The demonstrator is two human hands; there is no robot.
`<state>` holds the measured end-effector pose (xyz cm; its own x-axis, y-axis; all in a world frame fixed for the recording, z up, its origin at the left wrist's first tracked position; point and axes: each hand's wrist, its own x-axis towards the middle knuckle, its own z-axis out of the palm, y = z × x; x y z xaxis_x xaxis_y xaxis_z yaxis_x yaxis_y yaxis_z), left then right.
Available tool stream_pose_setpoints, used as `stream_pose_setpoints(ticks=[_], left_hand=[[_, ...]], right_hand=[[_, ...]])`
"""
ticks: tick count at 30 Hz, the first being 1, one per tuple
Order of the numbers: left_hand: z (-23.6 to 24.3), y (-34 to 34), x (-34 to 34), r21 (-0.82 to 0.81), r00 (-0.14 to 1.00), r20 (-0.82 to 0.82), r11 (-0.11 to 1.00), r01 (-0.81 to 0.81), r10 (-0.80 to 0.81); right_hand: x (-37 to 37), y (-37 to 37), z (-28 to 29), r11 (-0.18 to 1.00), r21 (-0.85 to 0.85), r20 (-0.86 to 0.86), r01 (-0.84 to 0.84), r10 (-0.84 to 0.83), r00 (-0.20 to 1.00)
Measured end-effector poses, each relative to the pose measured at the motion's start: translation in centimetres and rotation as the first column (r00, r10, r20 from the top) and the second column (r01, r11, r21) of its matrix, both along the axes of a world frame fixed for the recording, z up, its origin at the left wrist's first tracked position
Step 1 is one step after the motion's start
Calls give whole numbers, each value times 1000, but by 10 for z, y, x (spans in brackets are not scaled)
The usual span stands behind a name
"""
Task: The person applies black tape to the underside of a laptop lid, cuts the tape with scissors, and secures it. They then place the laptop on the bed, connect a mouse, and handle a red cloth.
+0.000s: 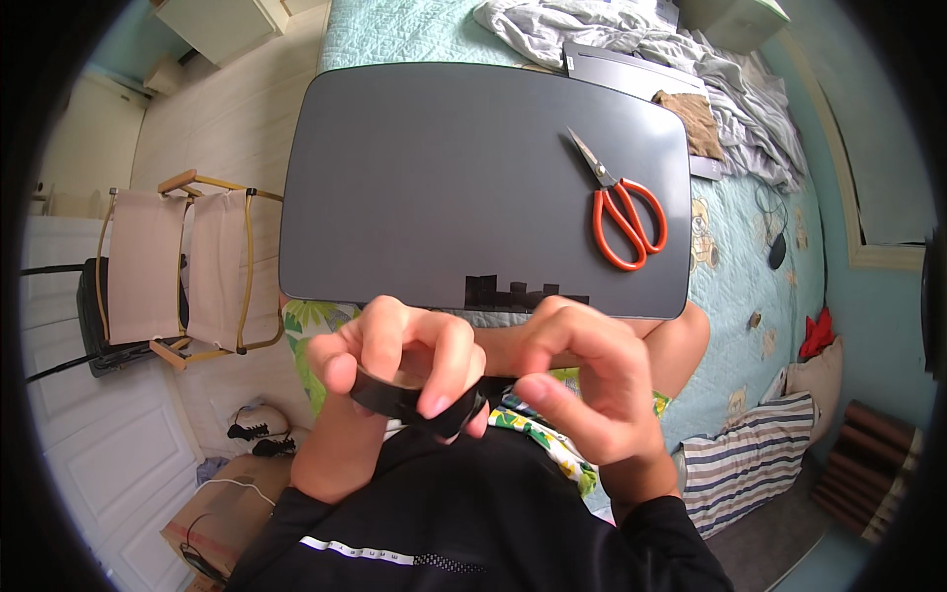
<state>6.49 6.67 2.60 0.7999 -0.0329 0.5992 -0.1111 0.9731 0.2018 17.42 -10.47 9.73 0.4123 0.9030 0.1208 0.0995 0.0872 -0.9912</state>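
A roll of black tape (pixel 395 400) is held close to my body, below the near edge of a dark grey table. My left hand (pixel 409 345) is closed around it, fingers curled over the ring. At the roll's right side, a short length of tape (pixel 498 387) reaches my right hand (pixel 592 385), whose thumb and bent forefinger pinch its end. Several cut pieces of black tape (pixel 481 291) stick along the table's near edge, just beyond my hands. Orange-handled scissors (pixel 608 182) lie on the table's right part, blades slightly parted and pointing away.
The grey table (pixel 424 178) stands on a bed with a light blue quilt (pixel 735 306). Behind it lie a laptop-like grey panel (pixel 631 71), a brown cloth (pixel 691 120) and a crumpled grey blanket (pixel 760 109). A folding chair (pixel 148 266) stands left; a striped pillow (pixel 750 464) lies right.
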Motion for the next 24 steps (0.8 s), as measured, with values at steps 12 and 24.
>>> stream_pose_setpoints(ticks=[12, 24], left_hand=[[34, 33, 13, 648, 439, 606, -731, 211, 664], [37, -34, -20, 856, 771, -253, 507, -104, 585]], right_hand=[[6, -49, 9, 969, -133, 16, 209, -209, 978], [-7, -37, -17, 988, -53, -176, -145, 134, 975]])
